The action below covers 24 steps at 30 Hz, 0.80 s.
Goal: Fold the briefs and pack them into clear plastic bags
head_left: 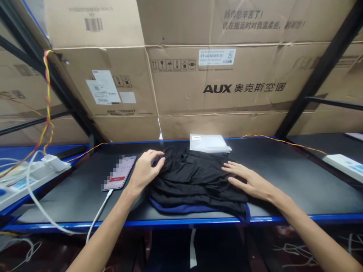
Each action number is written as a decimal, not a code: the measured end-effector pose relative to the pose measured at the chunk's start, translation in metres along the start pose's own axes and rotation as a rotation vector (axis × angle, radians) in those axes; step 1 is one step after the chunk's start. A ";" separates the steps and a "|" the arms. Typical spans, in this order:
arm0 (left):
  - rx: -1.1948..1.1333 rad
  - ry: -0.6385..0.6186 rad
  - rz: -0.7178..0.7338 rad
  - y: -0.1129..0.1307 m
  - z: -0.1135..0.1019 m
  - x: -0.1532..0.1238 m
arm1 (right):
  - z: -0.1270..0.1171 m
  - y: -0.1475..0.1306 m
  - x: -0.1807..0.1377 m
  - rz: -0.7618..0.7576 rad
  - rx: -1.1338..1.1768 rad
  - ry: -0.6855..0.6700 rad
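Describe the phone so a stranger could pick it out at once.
Find the dark table under the wall of cardboard boxes. Left of the black garment on it, just beside the left hand, lies the phone. It alone has a lit screen, and a white cable runs from its near end.

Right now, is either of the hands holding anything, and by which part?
The left hand grips the black garment at its far left corner, fingers curled over the fabric. The right hand holds nothing; it lies flat on the garment's right side.
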<state>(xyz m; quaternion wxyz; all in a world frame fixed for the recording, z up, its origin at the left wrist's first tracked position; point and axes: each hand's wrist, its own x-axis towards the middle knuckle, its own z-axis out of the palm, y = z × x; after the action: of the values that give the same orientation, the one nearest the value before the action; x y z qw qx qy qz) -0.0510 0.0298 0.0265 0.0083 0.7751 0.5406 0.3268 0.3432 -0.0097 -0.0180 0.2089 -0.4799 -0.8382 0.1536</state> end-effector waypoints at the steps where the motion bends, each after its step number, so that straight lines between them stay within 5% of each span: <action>1: -0.035 -0.033 0.033 0.001 0.001 0.000 | 0.000 0.000 0.000 -0.001 0.001 0.001; 5: -0.085 -0.221 0.104 -0.001 0.012 -0.001 | 0.000 0.000 0.000 0.004 -0.002 0.000; 9: -0.131 -0.206 0.151 -0.003 0.014 -0.001 | -0.001 0.000 0.001 -0.008 -0.003 0.018; 16: -0.438 -0.192 0.088 0.002 -0.014 -0.012 | -0.009 -0.006 -0.008 -0.114 0.102 0.304; 24: -0.456 -0.368 0.251 -0.002 -0.033 -0.039 | -0.007 -0.043 -0.037 -0.310 0.142 0.277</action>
<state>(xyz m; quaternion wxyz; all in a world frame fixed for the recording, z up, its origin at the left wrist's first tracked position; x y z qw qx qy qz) -0.0775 -0.0134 0.0324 0.2390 0.8601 0.3431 0.2922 0.3316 -0.0632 0.0003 0.3764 -0.3460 -0.8522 0.1110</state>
